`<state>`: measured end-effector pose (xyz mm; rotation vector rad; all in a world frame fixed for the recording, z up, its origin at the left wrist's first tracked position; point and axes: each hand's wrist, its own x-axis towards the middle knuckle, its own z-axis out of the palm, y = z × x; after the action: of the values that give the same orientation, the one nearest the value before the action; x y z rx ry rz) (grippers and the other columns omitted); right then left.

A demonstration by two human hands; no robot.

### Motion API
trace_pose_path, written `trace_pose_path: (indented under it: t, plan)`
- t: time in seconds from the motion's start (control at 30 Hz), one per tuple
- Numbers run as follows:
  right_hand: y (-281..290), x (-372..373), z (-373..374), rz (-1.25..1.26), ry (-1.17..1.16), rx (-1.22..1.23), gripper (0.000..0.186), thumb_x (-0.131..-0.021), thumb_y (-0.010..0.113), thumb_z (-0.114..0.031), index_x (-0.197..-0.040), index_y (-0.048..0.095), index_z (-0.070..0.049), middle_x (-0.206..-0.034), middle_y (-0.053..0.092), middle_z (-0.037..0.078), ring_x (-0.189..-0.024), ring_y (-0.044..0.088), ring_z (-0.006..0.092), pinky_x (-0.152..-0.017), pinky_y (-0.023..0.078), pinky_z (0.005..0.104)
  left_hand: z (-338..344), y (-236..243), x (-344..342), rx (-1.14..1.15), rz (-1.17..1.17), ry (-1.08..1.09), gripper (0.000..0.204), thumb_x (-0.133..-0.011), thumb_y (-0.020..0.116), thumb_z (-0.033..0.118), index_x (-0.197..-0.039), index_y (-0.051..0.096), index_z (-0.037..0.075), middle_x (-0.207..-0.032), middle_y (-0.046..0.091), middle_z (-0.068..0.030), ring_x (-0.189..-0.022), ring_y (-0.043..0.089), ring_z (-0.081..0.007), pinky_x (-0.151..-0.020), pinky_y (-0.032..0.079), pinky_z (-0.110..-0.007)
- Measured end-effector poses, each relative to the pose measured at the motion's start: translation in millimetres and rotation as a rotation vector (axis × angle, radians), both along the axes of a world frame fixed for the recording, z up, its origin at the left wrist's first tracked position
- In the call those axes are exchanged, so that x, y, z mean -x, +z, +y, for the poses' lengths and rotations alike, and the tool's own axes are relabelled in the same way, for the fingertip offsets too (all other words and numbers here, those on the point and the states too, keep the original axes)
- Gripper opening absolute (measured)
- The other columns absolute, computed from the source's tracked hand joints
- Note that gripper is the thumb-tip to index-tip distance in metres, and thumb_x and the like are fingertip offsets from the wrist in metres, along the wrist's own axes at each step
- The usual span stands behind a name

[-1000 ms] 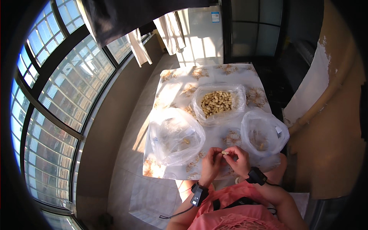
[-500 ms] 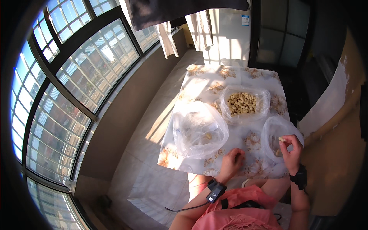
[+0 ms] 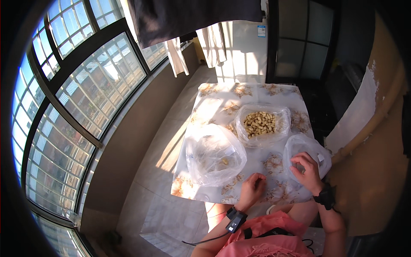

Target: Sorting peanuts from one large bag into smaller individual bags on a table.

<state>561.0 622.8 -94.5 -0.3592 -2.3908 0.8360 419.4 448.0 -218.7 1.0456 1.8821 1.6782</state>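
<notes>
My right hand (image 3: 306, 172) hovers over the near left side of a clear plastic bag (image 3: 319, 150) at the table's right. Its fingers are curved, thumb and fingertips apart, and no peanut shows between them. My left hand (image 3: 251, 188) rests by the table's near edge with its fingers curled in; whatever they hold, if anything, is hidden. Farther back, an open plastic bag (image 3: 284, 124) holds a heap of unshelled peanuts (image 3: 259, 123). To the left stands a wide-open plastic bag (image 3: 197, 171) with a small pale piece (image 3: 224, 161) inside, perhaps a peanut.
A flowered cloth (image 3: 274, 164) covers the table. Windows (image 3: 102, 81) line the left wall, dark cloth (image 3: 192, 17) hangs at the top, and a bare brown panel (image 3: 368, 184) stands at the right. Wristbands sit on both my wrists, a cable trailing from the left one.
My right hand has moved left and turned palm downward; the peanut it pinched no longer shows. My left hand stays curled in nearly the same place. The whole view has shifted slightly.
</notes>
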Motion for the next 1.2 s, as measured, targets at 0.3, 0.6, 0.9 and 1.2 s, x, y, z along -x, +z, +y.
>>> trace_pose_path:
  t: [0.3,0.6,0.9,1.2]
  plan:
    - [0,49,-37,-0.02,0.277,-0.129,0.021,-0.08,0.074,-0.009,-0.1,0.068,-0.007,-0.101,0.063,0.008,-0.092,0.064,0.0287,-0.079,0.054,0.0387,0,14,-2,-0.028,0.104,0.05,0.017,-0.086,0.065,0.006,-0.102,0.064,0.002,-0.09,0.066,-0.0143,-0.074,0.065,-0.0287,-0.067,0.051,-0.036]
    - [-1,71,-31,-0.039,0.318,-0.228,0.02,-0.079,0.072,-0.011,-0.098,0.067,-0.006,-0.1,0.063,0.007,-0.093,0.062,0.0287,-0.082,0.051,0.0402,-2,9,-3,-0.05,0.128,0.024,0.016,-0.086,0.066,0.005,-0.101,0.065,0.002,-0.086,0.066,-0.0124,-0.074,0.066,-0.0239,-0.067,0.051,-0.032]
    - [2,112,36,-0.069,0.099,-0.267,0.019,-0.082,0.069,-0.01,-0.099,0.064,-0.005,-0.102,0.062,0.009,-0.101,0.059,0.0303,-0.088,0.049,0.0412,1,14,0,-0.039,0.118,0.027,0.009,-0.088,0.066,0.004,-0.097,0.068,0.002,-0.088,0.068,-0.01,-0.074,0.067,-0.0183,-0.068,0.052,-0.029]
    - [-65,174,80,-0.136,-0.057,-0.272,0.031,-0.084,0.064,-0.012,-0.115,0.063,-0.009,-0.112,0.061,0.01,-0.11,0.056,0.0314,-0.095,0.046,0.043,-2,15,-5,0.013,0.1,-0.009,0.01,-0.089,0.065,0.006,-0.098,0.066,0.003,-0.094,0.07,-0.0113,-0.077,0.069,-0.0229,-0.069,0.053,-0.032]
